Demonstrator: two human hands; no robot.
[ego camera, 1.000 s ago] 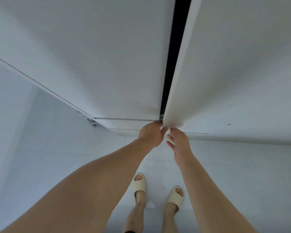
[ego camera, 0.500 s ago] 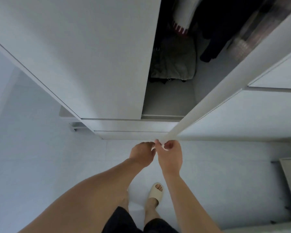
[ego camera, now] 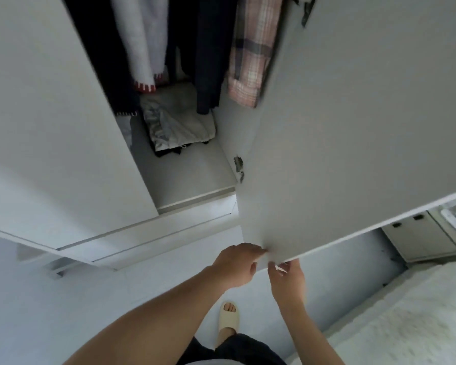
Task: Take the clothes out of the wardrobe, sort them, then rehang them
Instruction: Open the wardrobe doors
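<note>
The wardrobe's right door (ego camera: 353, 140) stands swung wide open. My left hand (ego camera: 236, 266) pinches its bottom corner, fingers on the inner face. My right hand (ego camera: 286, 281) is just beside it, with curled fingertips on the door's lower edge. Inside hang a black garment (ego camera: 100, 48), a white garment with a red hem (ego camera: 142, 48), a dark navy garment (ego camera: 208, 54) and a pink plaid shirt (ego camera: 250, 54). A folded grey garment (ego camera: 177, 122) lies on the wardrobe floor (ego camera: 184, 175).
The wardrobe's left door (ego camera: 50, 114) is shut, with drawer fronts (ego camera: 148, 241) below the opening. A bed with white bedding (ego camera: 411, 317) lies at the right, and a white cabinet (ego camera: 421, 238) stands behind the open door. My foot in a cream slipper (ego camera: 228, 321) stands on the pale floor.
The right door has swung from a narrow gap to wide open, showing the hanging clothes. Both hands came back toward me and to the right with its bottom corner.
</note>
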